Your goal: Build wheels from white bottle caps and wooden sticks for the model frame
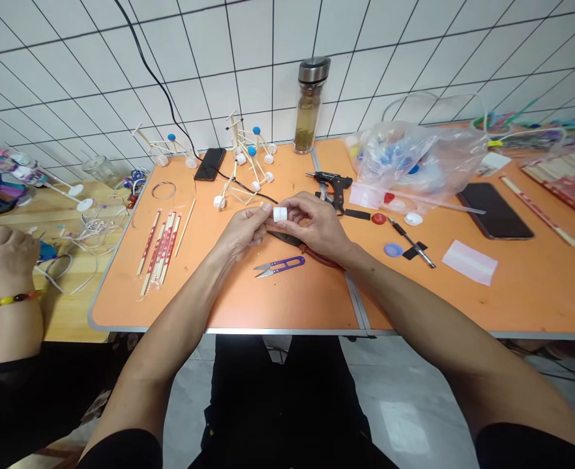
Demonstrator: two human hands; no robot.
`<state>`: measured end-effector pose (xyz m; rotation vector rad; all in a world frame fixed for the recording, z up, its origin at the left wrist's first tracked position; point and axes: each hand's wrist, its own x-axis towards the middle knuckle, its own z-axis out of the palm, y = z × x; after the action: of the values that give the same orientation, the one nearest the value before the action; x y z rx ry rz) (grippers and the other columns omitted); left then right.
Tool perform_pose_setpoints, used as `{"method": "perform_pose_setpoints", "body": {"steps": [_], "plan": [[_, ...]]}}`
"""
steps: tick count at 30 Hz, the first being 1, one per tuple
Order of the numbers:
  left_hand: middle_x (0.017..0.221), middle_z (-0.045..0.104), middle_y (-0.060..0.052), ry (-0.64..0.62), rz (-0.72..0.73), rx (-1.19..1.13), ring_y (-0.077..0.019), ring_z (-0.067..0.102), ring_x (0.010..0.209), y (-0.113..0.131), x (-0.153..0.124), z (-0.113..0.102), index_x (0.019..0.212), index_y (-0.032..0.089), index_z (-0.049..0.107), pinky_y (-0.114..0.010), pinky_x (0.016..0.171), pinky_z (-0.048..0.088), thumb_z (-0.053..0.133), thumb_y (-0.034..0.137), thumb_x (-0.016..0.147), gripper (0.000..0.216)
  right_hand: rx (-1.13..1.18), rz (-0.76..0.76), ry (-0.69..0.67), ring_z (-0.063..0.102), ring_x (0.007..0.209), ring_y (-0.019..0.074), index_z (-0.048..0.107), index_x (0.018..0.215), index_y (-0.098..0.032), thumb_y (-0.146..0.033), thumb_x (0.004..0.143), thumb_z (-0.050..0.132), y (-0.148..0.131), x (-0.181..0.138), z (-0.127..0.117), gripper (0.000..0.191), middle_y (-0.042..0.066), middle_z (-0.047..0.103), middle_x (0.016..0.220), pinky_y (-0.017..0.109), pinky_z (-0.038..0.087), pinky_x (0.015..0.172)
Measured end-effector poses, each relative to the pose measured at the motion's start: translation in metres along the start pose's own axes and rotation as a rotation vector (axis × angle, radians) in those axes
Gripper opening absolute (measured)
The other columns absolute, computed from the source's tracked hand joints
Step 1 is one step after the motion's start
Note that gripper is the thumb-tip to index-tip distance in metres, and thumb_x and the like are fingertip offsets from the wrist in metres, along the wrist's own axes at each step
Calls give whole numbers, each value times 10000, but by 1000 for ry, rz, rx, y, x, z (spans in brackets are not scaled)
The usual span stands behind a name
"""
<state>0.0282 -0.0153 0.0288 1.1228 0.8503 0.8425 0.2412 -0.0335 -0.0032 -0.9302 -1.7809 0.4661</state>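
Observation:
A small white cylinder, like plastic bottle caps put together, sits between my two hands above the orange table. My left hand pinches it from the left with thumb and fingers. From the other side, the fingers of my right hand are closed around it. Dark-red-handled pliers lie below my hands, partly hidden by my right hand. Closer to the table's front lie purple thread snips. A black glue gun rests just beyond my right hand. Stick frames with cap wheels stand behind my hands.
Wrapped chopsticks lie at left, a phone behind. A glass tea bottle stands by the wall. Right are a plastic bag, loose caps, a pen and another phone. A co-worker's hand works far left.

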Motion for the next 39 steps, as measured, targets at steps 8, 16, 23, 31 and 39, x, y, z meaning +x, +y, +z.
{"method": "perform_pose_setpoints", "body": {"steps": [8, 16, 23, 31, 39], "plan": [[554, 387, 113, -50, 7, -46, -35, 216, 488, 3, -3, 0, 811, 164, 717, -218, 455, 91, 1101, 688, 595, 685, 54, -22, 56, 652, 812, 206, 841, 1146, -254, -709, 987, 864, 3, 1, 2, 482, 48, 743, 974, 350, 549, 689], [540, 365, 116, -13, -17, -20, -45, 198, 491, 3, -4, 3, 825, 166, 740, -258, 492, 65, 1109, 606, 603, 616, -23, -26, 40, 650, 795, 215, 833, 1101, -258, -722, 1020, 816, -2, 1, 0, 471, 61, 765, 982, 386, 559, 720], [588, 419, 97, 17, -11, 9, -43, 214, 515, 1, -4, 2, 864, 154, 790, -273, 517, 62, 1117, 546, 596, 576, -42, -34, 22, 675, 863, 241, 821, 1098, -266, -680, 1043, 808, 1, 0, 1, 417, 68, 765, 994, 415, 582, 789], [635, 533, 69, -15, 4, 12, -31, 239, 507, -1, -3, 4, 869, 152, 783, -259, 505, 92, 1134, 523, 549, 603, -25, -63, 16, 693, 925, 249, 825, 1092, -274, -612, 1042, 835, 0, -2, 2, 342, 65, 774, 1022, 419, 594, 815], [854, 768, -19, -55, 32, -46, -25, 212, 513, -2, -2, 0, 982, 153, 774, -245, 484, 105, 1082, 588, 673, 617, 578, 414, 5, 759, 899, 184, 789, 1179, -250, -742, 828, 987, 3, 6, -9, 636, 35, 789, 1061, 305, 654, 726]]}}
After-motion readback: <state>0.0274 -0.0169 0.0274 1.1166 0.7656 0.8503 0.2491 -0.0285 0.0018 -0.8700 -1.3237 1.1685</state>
